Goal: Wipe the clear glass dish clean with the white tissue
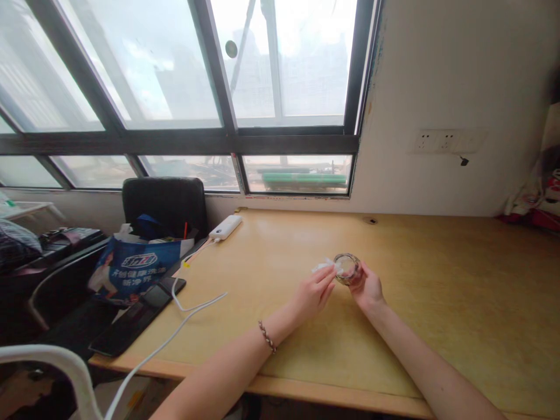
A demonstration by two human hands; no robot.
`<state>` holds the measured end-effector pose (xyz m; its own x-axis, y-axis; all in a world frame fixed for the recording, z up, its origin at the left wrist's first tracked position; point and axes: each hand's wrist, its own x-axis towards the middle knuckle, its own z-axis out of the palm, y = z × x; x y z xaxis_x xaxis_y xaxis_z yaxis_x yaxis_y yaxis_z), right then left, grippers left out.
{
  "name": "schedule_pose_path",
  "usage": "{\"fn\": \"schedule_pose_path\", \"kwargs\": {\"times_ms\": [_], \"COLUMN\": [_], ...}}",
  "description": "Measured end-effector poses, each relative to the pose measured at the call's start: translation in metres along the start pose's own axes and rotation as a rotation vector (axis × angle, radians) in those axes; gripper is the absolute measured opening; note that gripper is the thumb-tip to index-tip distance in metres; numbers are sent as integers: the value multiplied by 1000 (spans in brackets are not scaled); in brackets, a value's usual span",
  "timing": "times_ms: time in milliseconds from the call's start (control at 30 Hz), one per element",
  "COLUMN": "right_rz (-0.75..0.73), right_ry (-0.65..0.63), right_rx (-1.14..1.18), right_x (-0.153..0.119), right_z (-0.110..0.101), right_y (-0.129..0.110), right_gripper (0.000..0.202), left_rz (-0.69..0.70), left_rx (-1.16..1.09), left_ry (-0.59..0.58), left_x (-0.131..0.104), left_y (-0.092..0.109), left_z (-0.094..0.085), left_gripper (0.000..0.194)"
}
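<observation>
Above the yellow wooden table (437, 303), a round, clear glass-like object with a dark patterned rim (347, 268) is held up between my hands. My right hand (366, 284) grips it from the right, fingers curled round its side. My left hand (315, 289) touches its left edge, fingers pressed together on a crumpled white tissue (322, 266). A braided bracelet (267, 337) is on my left wrist. What lies inside the round object is too small to tell.
A white power bank (226, 227) with a white cable (192, 312) lies at the table's left side. A black phone-like slab (139, 318) lies along the left edge. Beyond are a blue bag (135, 271) and a black chair (165, 204). Windows and a wall stand behind.
</observation>
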<state>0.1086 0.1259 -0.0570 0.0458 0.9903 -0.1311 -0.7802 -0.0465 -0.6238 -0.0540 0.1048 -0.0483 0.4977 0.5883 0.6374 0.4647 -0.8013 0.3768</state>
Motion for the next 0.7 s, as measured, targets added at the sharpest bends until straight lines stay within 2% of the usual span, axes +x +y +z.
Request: {"fn": "schedule_pose_path", "kwargs": {"times_ms": [233, 433, 700], "right_rz": [-17, -18, 173], "right_ry": [12, -51, -62], "right_rx": [-10, -69, -70], "right_x": [5, 5, -8], "right_z": [-6, -9, 3], "right_y": [-1, 4, 16], "right_gripper": [16, 19, 18], "left_rz": [93, 121, 82], "left_rx": [42, 144, 235], "left_ry": [-82, -157, -151], "left_x": [-2, 0, 0], "left_y": [2, 11, 6], "left_z": [-1, -6, -4], "left_gripper": [38, 40, 40]}}
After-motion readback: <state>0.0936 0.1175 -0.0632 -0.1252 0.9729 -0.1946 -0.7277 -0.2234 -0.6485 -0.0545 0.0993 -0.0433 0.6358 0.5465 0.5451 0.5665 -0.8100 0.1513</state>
